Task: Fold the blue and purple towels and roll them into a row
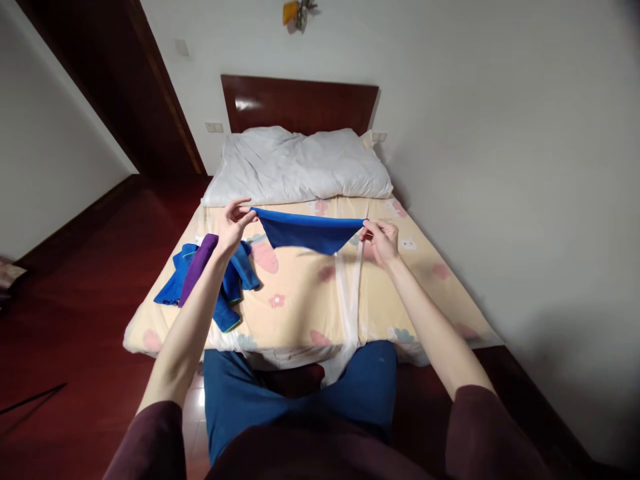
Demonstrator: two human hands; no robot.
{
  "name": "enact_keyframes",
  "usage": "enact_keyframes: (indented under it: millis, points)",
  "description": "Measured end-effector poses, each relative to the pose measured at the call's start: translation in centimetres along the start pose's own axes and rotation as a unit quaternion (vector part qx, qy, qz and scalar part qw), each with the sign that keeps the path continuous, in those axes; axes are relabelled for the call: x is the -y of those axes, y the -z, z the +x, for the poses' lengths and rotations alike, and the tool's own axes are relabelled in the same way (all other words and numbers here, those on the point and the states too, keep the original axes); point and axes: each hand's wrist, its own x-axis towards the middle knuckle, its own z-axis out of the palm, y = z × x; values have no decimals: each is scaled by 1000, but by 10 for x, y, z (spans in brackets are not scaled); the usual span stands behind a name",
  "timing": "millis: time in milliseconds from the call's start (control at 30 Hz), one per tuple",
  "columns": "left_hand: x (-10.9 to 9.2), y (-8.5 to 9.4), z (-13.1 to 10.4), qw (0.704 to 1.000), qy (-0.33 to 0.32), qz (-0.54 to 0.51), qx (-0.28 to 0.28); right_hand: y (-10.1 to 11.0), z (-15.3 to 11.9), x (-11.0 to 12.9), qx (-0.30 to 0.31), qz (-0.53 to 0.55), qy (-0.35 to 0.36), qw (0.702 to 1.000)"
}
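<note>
A blue cloth (pixel 313 232) is stretched between my two hands above the bed, its upper edge nearly straight and its lower part hanging narrower. My left hand (pixel 236 223) pinches the cloth's left corner between thumb and finger, other fingers spread. The right corner is pinched in my right hand (pixel 383 241). White straps (pixel 349 293) run down from near the cloth over the bed's front edge; whether they join the cloth is unclear. Behind my left forearm lies a pile of blue garments (pixel 171 283) with a purple piece (pixel 199 268) on top, partly hidden by the arm.
The bed (pixel 295 320) has a cream sheet with pink patterns. White pillows (pixel 300 163) lie against the dark headboard (pixel 300 103). A wall (pixel 525 167) stands close on the right. My legs touch or nearly touch the front edge. Dark red floor (pixel 80 267) shows at left.
</note>
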Motion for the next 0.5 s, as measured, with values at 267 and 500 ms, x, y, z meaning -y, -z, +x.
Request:
enact_keyframes:
  millis: [267,500]
  points:
    - [96,22,-189,964,163,201,65,36,-140,-124,19,-126,-181,975]
    - [176,19,-317,885,413,216,-11,28,-263,-222,-18,-161,-398,903]
